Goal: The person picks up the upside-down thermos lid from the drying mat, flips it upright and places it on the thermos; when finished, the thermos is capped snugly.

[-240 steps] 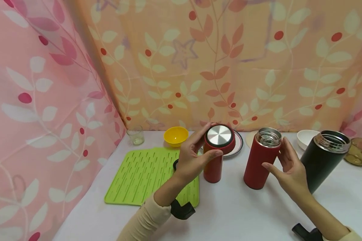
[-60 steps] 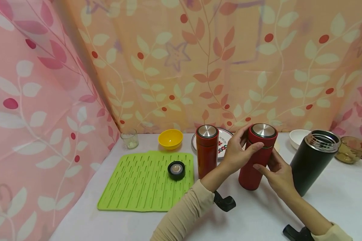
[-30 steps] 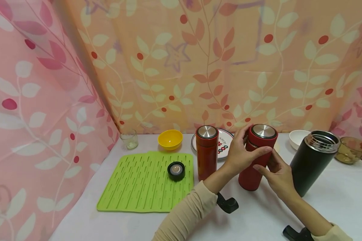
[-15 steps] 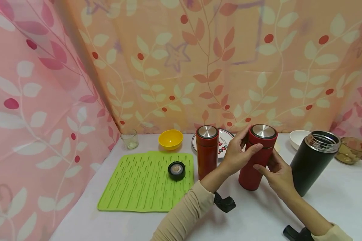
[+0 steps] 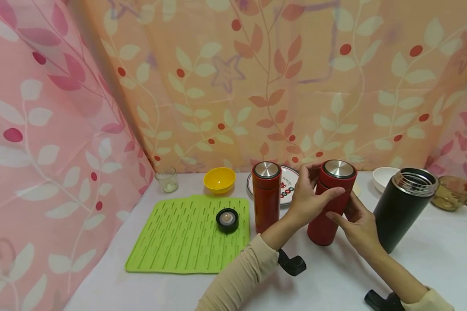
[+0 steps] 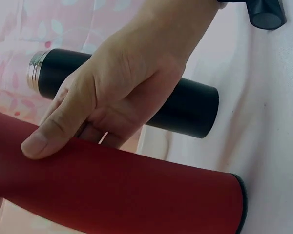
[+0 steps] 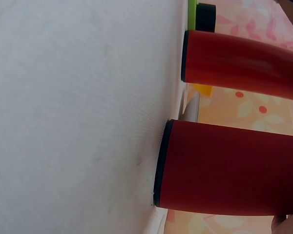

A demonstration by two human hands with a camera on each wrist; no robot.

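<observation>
A wide dark red thermos [image 5: 323, 222] stands upright on the table, its silver-topped lid [image 5: 339, 168] on the mouth. My left hand [image 5: 308, 196] grips it around the lid from the left, thumb across the front and other fingers partly hidden behind. My right hand [image 5: 358, 222] holds the body lower down from the right, thumb in front. In the left wrist view, the right hand [image 6: 122, 87] shows between the dark red thermos [image 6: 136, 190] and a black thermos [image 6: 185, 107]. The right wrist view shows the dark red thermos base [image 7: 161, 163] at the table surface.
A slimmer, lidded orange-red thermos [image 5: 267, 203] stands close left of my hands. Right of them is the lidless black thermos [image 5: 404, 211]. A black lid [image 5: 227, 220] lies on a green mat [image 5: 179, 237]. Behind are a yellow bowl [image 5: 219, 180], plate [image 5: 287, 193], glass [image 5: 167, 180] and other bowls.
Eight seconds ago my left hand held the lid over the slimmer thermos; now it is on the dark red thermos. Lately the left thumb shifts back and forth at the lid; the right hand stays.
</observation>
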